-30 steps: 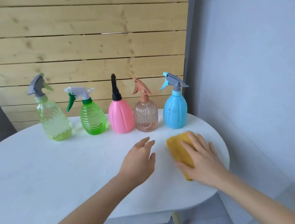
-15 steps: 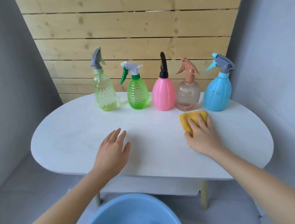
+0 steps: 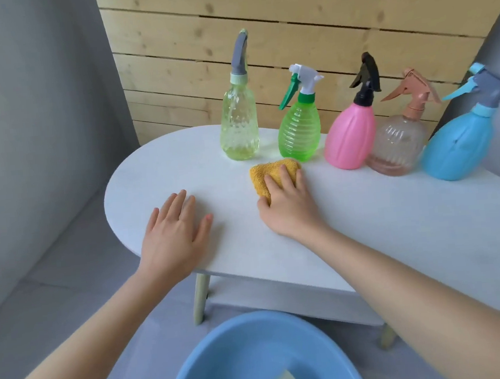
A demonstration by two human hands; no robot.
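Shifted leftward since the earlier frame, the yellow cloth (image 3: 267, 172) is pressed under the flat right hand (image 3: 289, 208) just before the green spray bottle (image 3: 299, 133), the left hand (image 3: 174, 235) being spread on the table (image 3: 396, 221) left of it; wiping is judged midway, the left end remaining.

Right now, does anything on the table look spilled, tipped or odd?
Nothing stands out. The spray bottles stand on their bases in a row, the table shows no spill, the right hand presses the yellow cloth, the left hand lies flat.

Right hand (image 3: 289, 207) presses yellow cloth (image 3: 271, 173) on white table (image 3: 396, 221); left hand (image 3: 173, 238) flat beside it
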